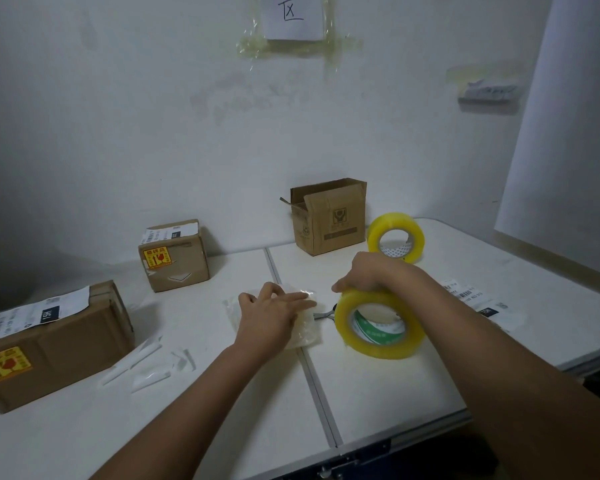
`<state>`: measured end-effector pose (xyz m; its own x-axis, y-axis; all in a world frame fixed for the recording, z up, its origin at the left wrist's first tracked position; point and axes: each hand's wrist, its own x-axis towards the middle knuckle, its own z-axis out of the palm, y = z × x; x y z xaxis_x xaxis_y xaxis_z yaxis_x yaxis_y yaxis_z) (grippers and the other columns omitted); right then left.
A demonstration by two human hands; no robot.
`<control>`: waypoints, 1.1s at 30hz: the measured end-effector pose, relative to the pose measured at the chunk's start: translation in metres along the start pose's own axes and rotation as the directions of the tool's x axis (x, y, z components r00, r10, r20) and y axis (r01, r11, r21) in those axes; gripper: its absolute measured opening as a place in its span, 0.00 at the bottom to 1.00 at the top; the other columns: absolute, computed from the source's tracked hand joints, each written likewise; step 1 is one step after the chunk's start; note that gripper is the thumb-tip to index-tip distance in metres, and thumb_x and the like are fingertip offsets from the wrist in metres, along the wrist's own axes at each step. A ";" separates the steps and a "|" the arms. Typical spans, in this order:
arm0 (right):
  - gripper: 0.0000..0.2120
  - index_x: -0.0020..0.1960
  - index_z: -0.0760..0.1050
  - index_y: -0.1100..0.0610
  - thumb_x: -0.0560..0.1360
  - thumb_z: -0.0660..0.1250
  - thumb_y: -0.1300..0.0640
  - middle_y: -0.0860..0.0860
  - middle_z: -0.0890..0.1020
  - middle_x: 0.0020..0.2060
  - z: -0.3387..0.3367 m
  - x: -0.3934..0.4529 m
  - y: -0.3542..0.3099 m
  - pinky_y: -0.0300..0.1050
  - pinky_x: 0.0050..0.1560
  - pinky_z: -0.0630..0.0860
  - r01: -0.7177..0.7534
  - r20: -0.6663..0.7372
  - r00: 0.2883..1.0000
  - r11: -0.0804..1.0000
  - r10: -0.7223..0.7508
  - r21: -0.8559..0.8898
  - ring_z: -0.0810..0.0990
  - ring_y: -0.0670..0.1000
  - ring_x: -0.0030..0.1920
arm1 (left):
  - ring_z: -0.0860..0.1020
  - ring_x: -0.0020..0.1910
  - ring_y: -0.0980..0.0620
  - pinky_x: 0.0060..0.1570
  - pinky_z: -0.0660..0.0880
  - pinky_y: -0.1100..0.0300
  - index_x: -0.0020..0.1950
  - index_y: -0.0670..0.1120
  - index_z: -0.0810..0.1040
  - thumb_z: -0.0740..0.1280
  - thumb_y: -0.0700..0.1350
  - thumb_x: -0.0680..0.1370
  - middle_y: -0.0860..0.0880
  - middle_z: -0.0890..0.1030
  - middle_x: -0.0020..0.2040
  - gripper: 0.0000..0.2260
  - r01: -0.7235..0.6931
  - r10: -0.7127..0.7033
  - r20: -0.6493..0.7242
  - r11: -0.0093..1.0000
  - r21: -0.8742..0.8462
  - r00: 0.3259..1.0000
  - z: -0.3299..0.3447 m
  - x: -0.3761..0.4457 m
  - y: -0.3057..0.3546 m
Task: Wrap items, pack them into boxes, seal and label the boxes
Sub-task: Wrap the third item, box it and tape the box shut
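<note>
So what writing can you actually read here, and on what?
"IX", handwritten: paper taped to the wall
"15H": label on the big box
"15H", seen sideways: loose label at the right
Yellow stickers, small box's label, open box's print: too blurred to read

Glossy yellow plastic tape roll point(380, 323), matt brown cardboard box point(329, 216), smooth white table point(395, 375)

Single head-worn wide-angle view, looking forward and down from above the near edge of a white table point(378, 393), facing a white wall point(153, 116) close behind it, both forearms reaching in from below, edges bowed by the lens
</note>
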<state>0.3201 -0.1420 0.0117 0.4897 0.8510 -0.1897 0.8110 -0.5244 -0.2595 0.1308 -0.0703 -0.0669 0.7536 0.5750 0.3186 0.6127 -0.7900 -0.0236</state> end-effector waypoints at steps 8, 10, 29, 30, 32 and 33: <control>0.22 0.34 0.71 0.54 0.72 0.68 0.37 0.50 0.73 0.32 -0.036 0.006 -0.015 0.47 0.38 0.70 0.141 -0.322 0.947 0.907 -0.006 0.397 0.74 0.53 0.38 | 0.61 0.68 0.52 0.49 0.53 0.52 0.68 0.67 0.72 0.58 0.44 0.82 0.65 0.65 0.74 0.21 -0.041 0.039 0.104 0.999 0.024 0.994 -0.006 0.000 -0.001; 0.24 0.29 0.64 0.53 0.74 0.67 0.39 0.49 0.69 0.28 -0.035 0.004 -0.023 0.45 0.36 0.66 0.187 -0.377 0.926 0.845 0.019 0.501 0.71 0.52 0.34 | 0.60 0.68 0.51 0.47 0.52 0.52 0.69 0.68 0.70 0.58 0.43 0.81 0.64 0.64 0.75 0.22 -0.059 0.053 0.105 0.997 0.054 0.993 -0.004 0.001 -0.001; 0.26 0.44 0.78 0.68 0.74 0.68 0.42 0.65 0.80 0.43 -0.004 -0.022 -0.007 0.54 0.49 0.76 0.337 -0.441 0.897 0.615 0.020 0.713 0.79 0.64 0.47 | 0.65 0.66 0.48 0.58 0.57 0.49 0.72 0.66 0.65 0.55 0.47 0.84 0.51 0.74 0.55 0.19 0.188 -0.139 0.185 0.942 -0.278 0.973 -0.017 0.018 -0.008; 0.23 0.38 0.75 0.64 0.74 0.69 0.42 0.62 0.77 0.36 -0.001 -0.023 -0.007 0.49 0.43 0.74 0.328 -0.431 0.902 0.614 0.021 0.718 0.78 0.60 0.41 | 0.66 0.66 0.47 0.59 0.57 0.49 0.72 0.66 0.66 0.56 0.47 0.84 0.51 0.73 0.52 0.19 0.203 -0.150 0.189 0.930 -0.305 0.971 -0.019 0.019 -0.007; 0.20 0.36 0.74 0.59 0.74 0.69 0.42 0.58 0.74 0.34 0.004 -0.025 -0.009 0.47 0.42 0.71 0.320 -0.417 0.909 0.607 0.021 0.727 0.75 0.55 0.38 | 0.68 0.66 0.47 0.61 0.56 0.50 0.68 0.66 0.71 0.58 0.47 0.83 0.51 0.77 0.55 0.17 0.234 -0.172 0.196 0.903 -0.361 0.965 -0.021 0.020 -0.006; 0.22 0.38 0.76 0.62 0.74 0.69 0.42 0.60 0.77 0.36 0.007 -0.026 -0.009 0.49 0.45 0.74 0.322 -0.413 0.910 0.592 0.021 0.739 0.77 0.57 0.39 | 0.68 0.67 0.48 0.63 0.55 0.50 0.66 0.66 0.74 0.59 0.47 0.83 0.52 0.79 0.59 0.16 0.263 -0.194 0.203 0.870 -0.417 0.960 -0.021 0.020 -0.007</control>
<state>0.2981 -0.1592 0.0126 0.5951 0.7748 0.2133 0.4012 -0.0565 -0.9142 0.1366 -0.0573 -0.0403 0.6530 0.7480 0.1183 0.6324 -0.6245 0.4582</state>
